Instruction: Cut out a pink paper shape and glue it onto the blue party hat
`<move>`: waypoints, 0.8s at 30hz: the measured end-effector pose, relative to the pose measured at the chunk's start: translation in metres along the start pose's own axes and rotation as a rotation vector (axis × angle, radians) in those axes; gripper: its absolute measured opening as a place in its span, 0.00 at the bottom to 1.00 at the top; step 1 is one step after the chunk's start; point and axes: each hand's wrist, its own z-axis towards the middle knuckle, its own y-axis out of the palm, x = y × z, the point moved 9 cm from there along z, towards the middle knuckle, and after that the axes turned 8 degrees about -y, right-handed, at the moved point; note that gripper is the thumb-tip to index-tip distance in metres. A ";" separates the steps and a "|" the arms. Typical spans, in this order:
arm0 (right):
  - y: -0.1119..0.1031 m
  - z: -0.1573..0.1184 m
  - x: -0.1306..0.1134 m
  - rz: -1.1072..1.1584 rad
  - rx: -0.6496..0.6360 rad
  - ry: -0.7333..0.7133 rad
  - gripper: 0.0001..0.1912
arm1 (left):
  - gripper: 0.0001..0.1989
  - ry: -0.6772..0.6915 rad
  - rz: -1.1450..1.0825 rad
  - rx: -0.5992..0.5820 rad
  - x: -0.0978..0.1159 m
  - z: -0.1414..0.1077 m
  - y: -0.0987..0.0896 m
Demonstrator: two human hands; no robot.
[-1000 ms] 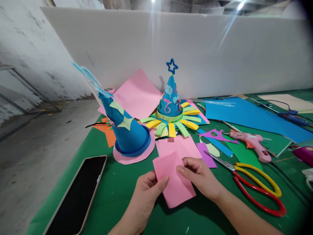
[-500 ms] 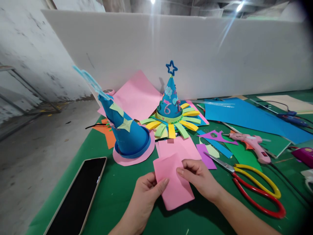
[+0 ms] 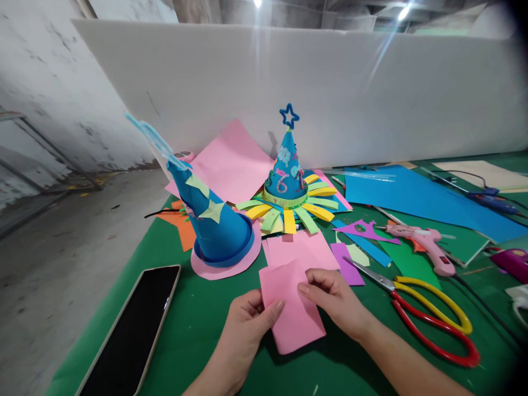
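Between my hands is a small rectangle of pink paper [image 3: 293,324], held tilted above the green table. My left hand [image 3: 252,324] pinches its left edge, thumb on top; my right hand [image 3: 334,300] grips the upper right edge the same way. The fingers beneath the paper are partly hidden. Just beyond lie more pink paper pieces [image 3: 309,248]. To the left, a blue paper cone hat [image 3: 218,231] with pale green stars leans on a pink brim. Farther back stands a second blue cone hat [image 3: 286,176] bearing a 6, a star on top and yellow and green strips around its base.
Scissors [image 3: 433,313] with red and yellow handles lie right of my right hand, near a pink glue gun [image 3: 429,242]. A phone [image 3: 132,330] rests at the left. Blue card [image 3: 412,192] and large pink paper [image 3: 231,159] lie behind, before a white panel [image 3: 206,71].
Hardly anything differs. The pink paper's lower edge has shifted very slightly to the left, while both hands keep their hold on it.
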 end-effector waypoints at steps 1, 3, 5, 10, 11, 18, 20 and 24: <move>0.000 0.000 0.000 0.003 0.007 -0.003 0.16 | 0.09 -0.002 -0.010 0.001 0.000 0.000 0.000; 0.000 0.000 0.001 0.009 0.024 -0.008 0.16 | 0.09 -0.007 -0.054 0.000 0.000 0.000 0.002; 0.002 -0.001 0.001 0.013 0.037 -0.010 0.15 | 0.10 -0.027 -0.105 -0.026 -0.002 0.000 0.006; 0.008 -0.003 0.002 0.016 0.049 -0.012 0.15 | 0.12 -0.061 -0.116 -0.092 -0.008 0.000 0.014; 0.008 -0.003 0.002 0.016 0.047 -0.010 0.14 | 0.12 -0.057 -0.108 -0.084 -0.008 0.001 0.012; 0.008 -0.003 0.005 -0.042 0.014 -0.004 0.15 | 0.13 -0.092 -0.044 -0.040 -0.008 0.001 0.012; 0.007 -0.003 0.003 -0.071 0.007 -0.019 0.16 | 0.13 -0.101 -0.046 -0.041 -0.007 0.000 0.014; 0.004 -0.002 0.000 -0.098 0.010 -0.021 0.16 | 0.10 -0.093 -0.092 -0.046 -0.005 0.002 0.011</move>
